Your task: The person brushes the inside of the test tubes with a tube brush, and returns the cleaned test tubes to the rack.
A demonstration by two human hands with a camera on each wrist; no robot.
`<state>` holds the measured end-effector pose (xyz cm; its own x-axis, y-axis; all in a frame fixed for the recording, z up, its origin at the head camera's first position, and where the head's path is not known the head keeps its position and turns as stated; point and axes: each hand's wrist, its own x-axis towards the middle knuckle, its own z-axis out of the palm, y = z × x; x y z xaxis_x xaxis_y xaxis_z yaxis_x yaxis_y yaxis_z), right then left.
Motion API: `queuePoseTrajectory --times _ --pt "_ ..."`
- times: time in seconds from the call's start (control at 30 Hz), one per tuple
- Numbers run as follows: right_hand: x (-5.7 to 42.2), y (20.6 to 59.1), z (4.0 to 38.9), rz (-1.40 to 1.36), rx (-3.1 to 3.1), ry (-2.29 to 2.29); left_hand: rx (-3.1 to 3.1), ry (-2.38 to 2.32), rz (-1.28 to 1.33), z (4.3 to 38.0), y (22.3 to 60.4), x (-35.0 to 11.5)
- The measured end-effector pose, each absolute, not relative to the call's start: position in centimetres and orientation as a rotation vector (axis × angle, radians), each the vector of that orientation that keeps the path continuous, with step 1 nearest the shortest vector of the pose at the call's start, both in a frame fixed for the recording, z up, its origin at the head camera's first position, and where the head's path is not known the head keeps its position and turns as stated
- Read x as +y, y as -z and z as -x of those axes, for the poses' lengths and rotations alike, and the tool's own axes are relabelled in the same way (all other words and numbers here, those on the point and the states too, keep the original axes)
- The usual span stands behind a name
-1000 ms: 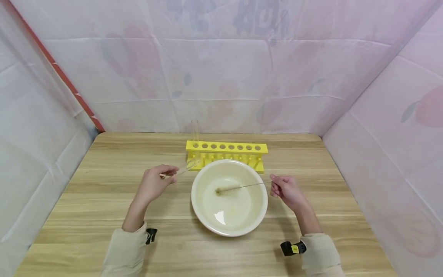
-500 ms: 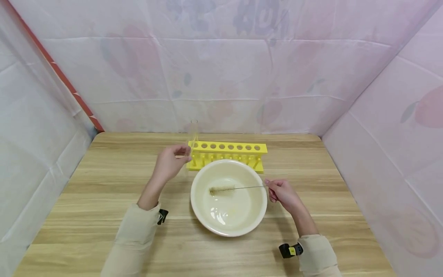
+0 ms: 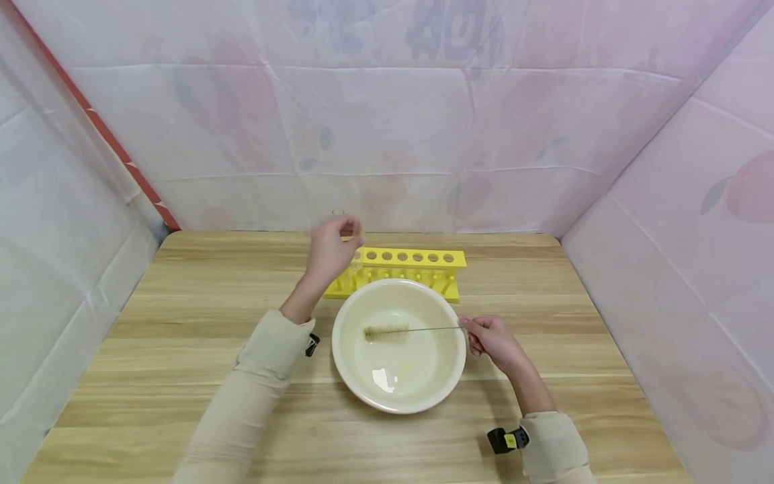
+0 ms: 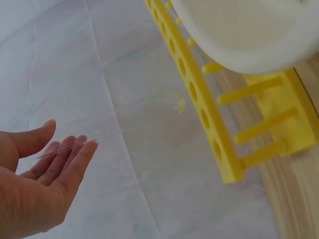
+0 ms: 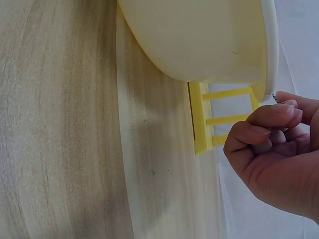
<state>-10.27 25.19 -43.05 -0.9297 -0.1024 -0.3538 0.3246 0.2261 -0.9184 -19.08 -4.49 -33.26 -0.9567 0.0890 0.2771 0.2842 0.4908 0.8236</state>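
My left hand (image 3: 334, 249) pinches a clear test tube (image 4: 180, 103) over the left end of a yellow test tube rack (image 3: 417, 257). The tube's rounded end points down at the holes in the head view; its body is nearly invisible in the left wrist view. Behind that hand, the rim of a second test tube (image 3: 338, 212) shows at the rack's far left, the rest hidden. With thumb and fingertips my right hand (image 3: 491, 338) grips the wire handle of a test tube brush (image 3: 387, 330). The brush's bristled head lies over the inside of a cream basin (image 3: 396, 407).
The basin holds some water and stands right in front of the rack, overlapping its base in the head view. Pegs (image 4: 265, 124) rise from the rack's base. The wooden table (image 3: 151, 370) is bounded by hung sheets (image 3: 387, 121) at the back and sides.
My left hand has moved right and away from me with the test tube, from beside the basin to over the rack, turning the tube's rounded end downward. The brush has shifted slightly left.
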Motion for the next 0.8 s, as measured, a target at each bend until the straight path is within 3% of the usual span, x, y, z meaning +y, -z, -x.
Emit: queuePoseTrajectory --times 0.8 --pt "25.2 43.3 9.7 -0.187 2.200 1.778 -2.691 1.441 0.314 23.2 36.3 -2.1"
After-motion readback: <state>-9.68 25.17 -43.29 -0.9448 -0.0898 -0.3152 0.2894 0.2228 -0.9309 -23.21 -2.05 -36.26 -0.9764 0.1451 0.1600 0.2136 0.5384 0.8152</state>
